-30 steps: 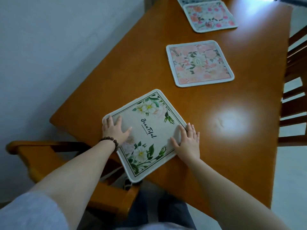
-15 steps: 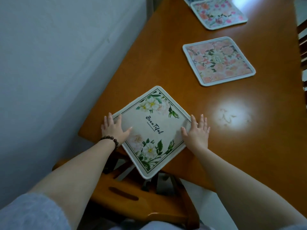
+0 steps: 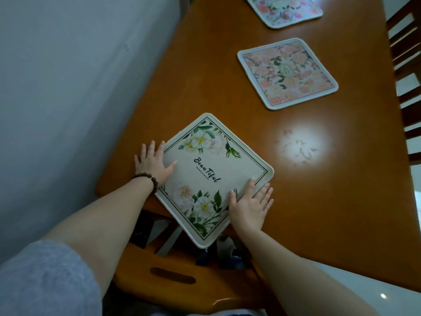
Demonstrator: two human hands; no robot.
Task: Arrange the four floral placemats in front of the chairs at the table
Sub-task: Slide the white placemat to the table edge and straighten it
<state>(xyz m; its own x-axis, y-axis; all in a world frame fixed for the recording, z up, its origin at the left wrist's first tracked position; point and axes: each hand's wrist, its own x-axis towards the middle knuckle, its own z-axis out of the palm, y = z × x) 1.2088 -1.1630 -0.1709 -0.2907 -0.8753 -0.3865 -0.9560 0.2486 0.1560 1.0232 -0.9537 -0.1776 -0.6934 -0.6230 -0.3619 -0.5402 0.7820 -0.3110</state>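
Note:
A cream placemat (image 3: 211,169) with white flowers, green leaves and the word "Beautiful" lies at the near end of the wooden table (image 3: 330,201), its near corner hanging over the edge. My left hand (image 3: 153,164) lies flat on its left edge, fingers spread. My right hand (image 3: 251,205) presses flat on its right corner. A pink floral placemat (image 3: 288,73) lies further along the table. Another pink and white floral placemat (image 3: 287,9) sits at the far end, cut off by the frame.
A wooden chair (image 3: 182,277) stands tucked under the near end below the cream placemat. Another dark wooden chair (image 3: 407,65) lines the right side. A grey wall (image 3: 68,87) runs close along the table's left edge. A bright light reflection (image 3: 298,147) shines on the tabletop.
My view has swung left and closer. Both hands have stayed flat on the cream placemat; my right hand has slid a little further onto its right corner.

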